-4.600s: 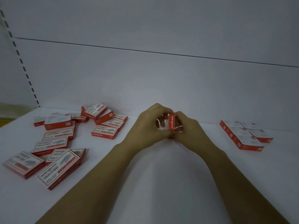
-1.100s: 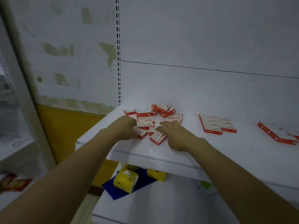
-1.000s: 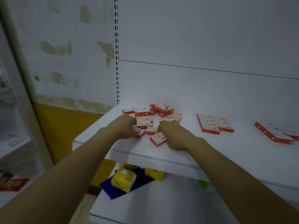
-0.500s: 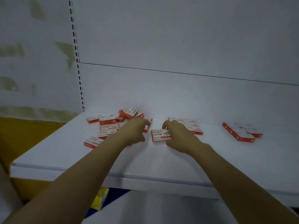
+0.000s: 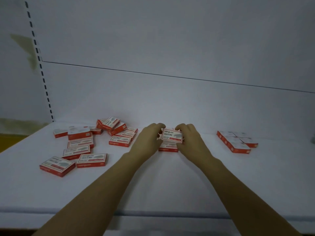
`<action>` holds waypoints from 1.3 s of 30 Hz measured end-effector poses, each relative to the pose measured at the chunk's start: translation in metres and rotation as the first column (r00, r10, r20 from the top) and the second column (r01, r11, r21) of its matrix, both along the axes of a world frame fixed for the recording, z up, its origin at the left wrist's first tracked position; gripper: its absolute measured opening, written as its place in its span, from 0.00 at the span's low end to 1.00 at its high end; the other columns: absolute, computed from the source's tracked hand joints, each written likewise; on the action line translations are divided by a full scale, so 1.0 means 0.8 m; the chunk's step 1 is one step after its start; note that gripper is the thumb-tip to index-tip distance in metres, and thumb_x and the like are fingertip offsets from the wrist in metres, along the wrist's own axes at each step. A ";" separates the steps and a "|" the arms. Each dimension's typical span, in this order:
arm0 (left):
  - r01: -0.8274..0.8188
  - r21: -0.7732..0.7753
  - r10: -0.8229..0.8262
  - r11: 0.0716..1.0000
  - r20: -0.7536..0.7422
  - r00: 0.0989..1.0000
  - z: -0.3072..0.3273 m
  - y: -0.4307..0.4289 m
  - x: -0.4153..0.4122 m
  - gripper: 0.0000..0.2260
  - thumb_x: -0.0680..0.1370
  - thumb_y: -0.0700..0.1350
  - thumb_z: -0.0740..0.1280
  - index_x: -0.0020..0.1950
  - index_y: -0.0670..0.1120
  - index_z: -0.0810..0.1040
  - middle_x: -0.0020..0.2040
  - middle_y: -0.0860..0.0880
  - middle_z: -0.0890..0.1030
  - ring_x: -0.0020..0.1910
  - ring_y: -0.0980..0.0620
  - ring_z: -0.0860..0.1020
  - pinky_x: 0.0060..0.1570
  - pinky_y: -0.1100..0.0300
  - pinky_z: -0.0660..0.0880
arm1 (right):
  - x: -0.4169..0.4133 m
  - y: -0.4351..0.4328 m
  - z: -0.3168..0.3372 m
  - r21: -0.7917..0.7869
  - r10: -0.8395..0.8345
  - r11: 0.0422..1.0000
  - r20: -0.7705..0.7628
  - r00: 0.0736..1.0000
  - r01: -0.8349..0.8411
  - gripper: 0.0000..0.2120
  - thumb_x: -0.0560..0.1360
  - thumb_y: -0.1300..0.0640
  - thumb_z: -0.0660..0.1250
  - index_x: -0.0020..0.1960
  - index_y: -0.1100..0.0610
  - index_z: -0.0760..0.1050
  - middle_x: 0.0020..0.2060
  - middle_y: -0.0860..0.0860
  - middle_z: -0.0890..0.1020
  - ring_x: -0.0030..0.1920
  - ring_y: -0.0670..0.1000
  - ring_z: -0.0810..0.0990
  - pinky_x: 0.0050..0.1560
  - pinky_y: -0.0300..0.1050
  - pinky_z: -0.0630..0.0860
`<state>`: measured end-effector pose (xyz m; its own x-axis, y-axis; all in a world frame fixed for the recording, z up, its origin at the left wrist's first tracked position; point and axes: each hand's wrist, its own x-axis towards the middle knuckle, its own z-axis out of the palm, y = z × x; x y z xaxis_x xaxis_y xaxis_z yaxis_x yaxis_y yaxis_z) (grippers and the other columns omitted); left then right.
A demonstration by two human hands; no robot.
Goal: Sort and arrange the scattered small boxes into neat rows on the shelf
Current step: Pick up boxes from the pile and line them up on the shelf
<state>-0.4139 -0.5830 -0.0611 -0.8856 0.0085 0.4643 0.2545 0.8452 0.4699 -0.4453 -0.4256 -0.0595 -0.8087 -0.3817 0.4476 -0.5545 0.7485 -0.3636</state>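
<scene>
Fingers [image 5: 159, 128] of both hands were curled onto one red-and-white box [image 5: 172, 135]. The left hand [image 5: 150, 140] pinched its left end and the right hand [image 5: 189, 140] its right end, so it was clamped between them. It was tilted with its face toward the person and raised just above the shelf [image 5: 170, 184].

Directly beneath that held box lay a short row [image 5: 167, 149] of the same boxes, mostly hidden by the hands; I could not tell how many. Well to the right of the held box sat a tidy block [image 5: 235, 141], its edges squared. To the left of it a loose scatter [image 5: 81, 143] of a dozen or so lay at all angles, a few piled on each other at the back.

By my reckoning the job was under halfway: one block done, a second begun, and the whole scatter left to gather.
</scene>
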 end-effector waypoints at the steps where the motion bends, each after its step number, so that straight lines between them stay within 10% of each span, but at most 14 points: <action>1: -0.012 0.033 0.013 0.999 -0.016 1.000 -0.002 0.000 -0.006 0.19 0.76 0.39 0.66 0.66 0.46 0.71 0.57 0.46 0.77 0.51 0.52 0.76 0.51 0.64 0.73 | -0.006 -0.001 -0.002 -0.020 0.012 1.000 -0.002 1.000 -0.012 0.20 0.72 0.66 0.66 0.62 0.55 0.68 0.58 0.52 0.69 0.54 0.50 0.74 0.46 0.32 0.73; 8: -0.066 0.323 0.115 0.944 -0.135 0.984 -0.014 -0.005 -0.035 0.17 0.76 0.36 0.66 0.64 0.44 0.74 0.59 0.46 0.77 0.48 0.57 0.74 0.47 0.69 0.71 | -0.043 -0.025 -0.002 -0.222 0.046 0.974 -0.044 0.998 -0.055 0.19 0.75 0.68 0.64 0.64 0.55 0.71 0.62 0.51 0.69 0.58 0.48 0.74 0.46 0.22 0.69; 12: -0.055 0.348 0.110 0.936 -0.139 0.984 -0.021 -0.020 -0.043 0.17 0.75 0.35 0.67 0.64 0.44 0.74 0.61 0.47 0.76 0.48 0.58 0.74 0.43 0.76 0.70 | -0.053 -0.035 -0.019 -0.291 0.039 0.956 -0.032 0.999 -0.046 0.20 0.75 0.65 0.65 0.64 0.52 0.72 0.63 0.51 0.71 0.60 0.49 0.74 0.55 0.38 0.74; 21: -0.026 0.441 0.061 0.897 -0.065 0.996 -0.010 -0.029 -0.044 0.19 0.75 0.39 0.68 0.66 0.49 0.74 0.61 0.50 0.78 0.47 0.58 0.76 0.38 0.77 0.72 | -0.061 -0.017 -0.004 -0.494 0.161 0.866 0.131 0.978 -0.076 0.23 0.74 0.63 0.67 0.68 0.51 0.69 0.58 0.43 0.75 0.48 0.40 0.75 0.37 0.19 0.71; 28: 0.034 0.619 -0.050 0.785 0.009 0.999 -0.001 -0.041 -0.042 0.21 0.75 0.43 0.69 0.67 0.53 0.73 0.56 0.59 0.79 0.48 0.63 0.78 0.47 0.70 0.73 | -0.060 -0.011 0.008 -0.538 0.237 0.840 0.236 0.942 -0.077 0.21 0.75 0.58 0.66 0.67 0.48 0.69 0.58 0.44 0.78 0.54 0.46 0.79 0.51 0.40 0.78; 39: -0.128 0.710 -0.064 0.692 0.237 0.969 -0.002 -0.034 -0.047 0.19 0.76 0.57 0.64 0.44 0.40 0.82 0.35 0.47 0.82 0.33 0.54 0.77 0.41 0.60 0.77 | -0.060 -0.014 0.010 -0.679 0.374 0.695 0.623 0.687 0.237 0.15 0.76 0.49 0.65 0.46 0.62 0.77 0.33 0.56 0.83 0.34 0.53 0.83 0.37 0.44 0.81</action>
<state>-0.4513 -0.6099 -0.0623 -0.9568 -0.2714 0.1042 0.0403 0.2310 0.9721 -0.4931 -0.4368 -0.0512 -0.9537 -0.2925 -0.0703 0.0459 0.0895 -0.9949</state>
